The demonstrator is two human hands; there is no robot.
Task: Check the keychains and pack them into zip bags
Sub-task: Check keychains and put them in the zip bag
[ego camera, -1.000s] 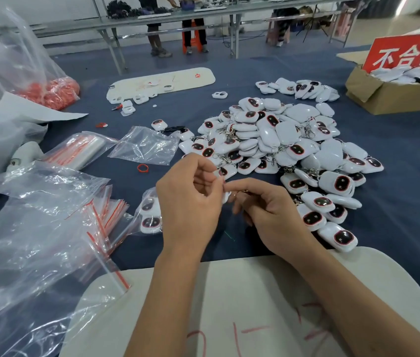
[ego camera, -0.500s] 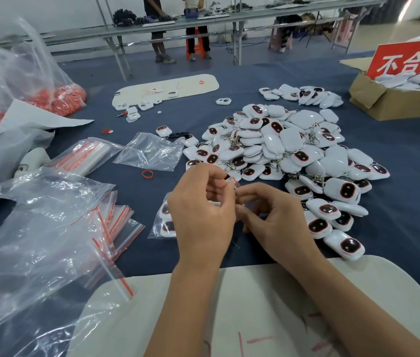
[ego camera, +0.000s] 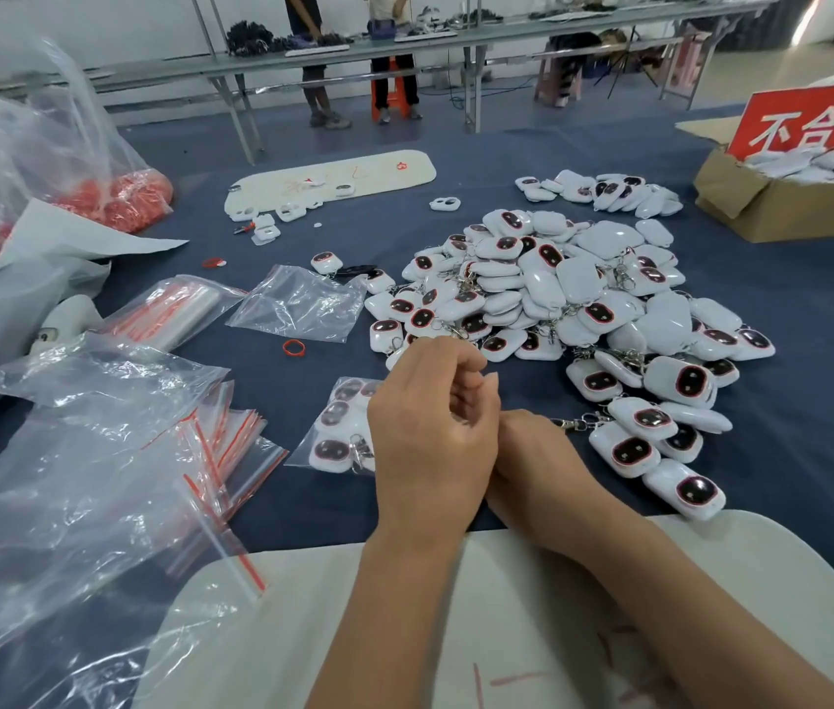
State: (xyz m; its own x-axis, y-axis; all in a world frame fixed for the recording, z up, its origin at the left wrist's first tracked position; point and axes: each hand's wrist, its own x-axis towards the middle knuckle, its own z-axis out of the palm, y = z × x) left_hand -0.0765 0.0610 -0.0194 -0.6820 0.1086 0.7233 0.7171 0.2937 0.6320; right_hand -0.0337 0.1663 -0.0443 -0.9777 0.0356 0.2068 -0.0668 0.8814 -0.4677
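Note:
A clear zip bag (ego camera: 341, 432) with several white keychains inside lies on the blue table; its right edge runs under my left hand (ego camera: 430, 442). That hand's fingers are curled at the bag's edge and seem to pinch it. My right hand (ego camera: 543, 468) sits right behind it, with its fingers hidden by the left hand. A big heap of white keychains (ego camera: 558, 299) with dark, red-rimmed faces lies beyond and to the right. A loose metal clasp (ego camera: 576, 423) lies by my right hand.
Empty zip bags (ego camera: 220, 442) and crumpled plastic (ego camera: 72, 478) lie at the left. A white board (ego camera: 532, 606) sits under my forearms. A cardboard box (ego camera: 788, 207) with a red sign stands at the far right. A red ring (ego camera: 293, 347) lies mid-table. People stand at far benches.
Both hands have drawn closer together and slightly toward me. The right hand has slipped behind the left. The filled bag has more of its length showing to the left of my hands.

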